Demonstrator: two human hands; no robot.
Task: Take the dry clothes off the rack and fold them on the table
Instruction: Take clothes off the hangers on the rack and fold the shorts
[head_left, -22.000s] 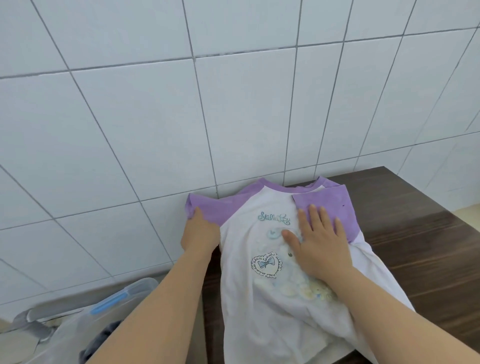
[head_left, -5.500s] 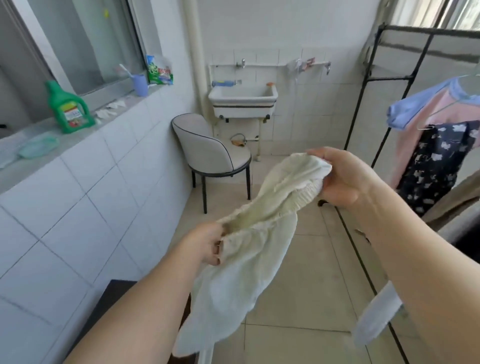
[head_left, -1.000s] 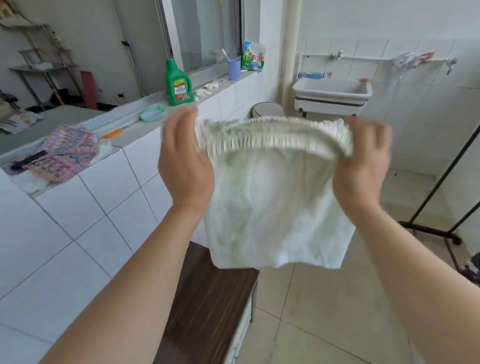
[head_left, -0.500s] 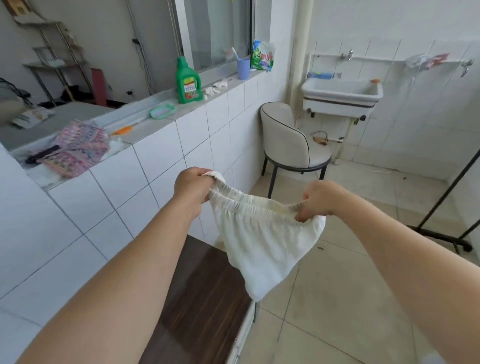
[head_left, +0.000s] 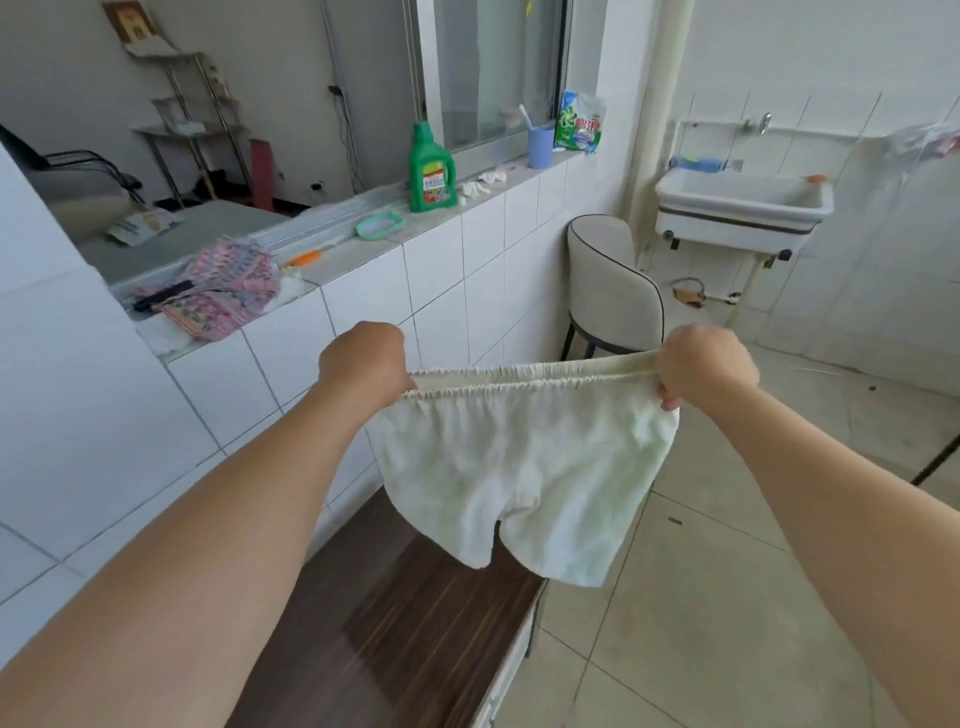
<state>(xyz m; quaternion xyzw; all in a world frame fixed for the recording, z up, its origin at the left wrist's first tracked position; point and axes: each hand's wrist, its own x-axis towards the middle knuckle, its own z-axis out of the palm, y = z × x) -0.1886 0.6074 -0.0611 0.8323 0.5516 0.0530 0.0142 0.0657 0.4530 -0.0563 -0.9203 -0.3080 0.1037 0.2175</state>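
The left hand (head_left: 363, 366) and right hand (head_left: 704, 366) each pinch 1 end of the pale shorts (head_left: 519, 467) waistband, stretched between them above the dark surface (head_left: 405, 623).

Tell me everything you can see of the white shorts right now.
The white shorts are pale cream, of soft, terry-like cloth, with a gathered elastic waistband and two short legs. They hang in the air, waistband stretched level and pulled taut. The left hand grips one end of the waistband, the right hand the other. The legs dangle free above the dark wooden table, not touching it. Nothing else touches them.
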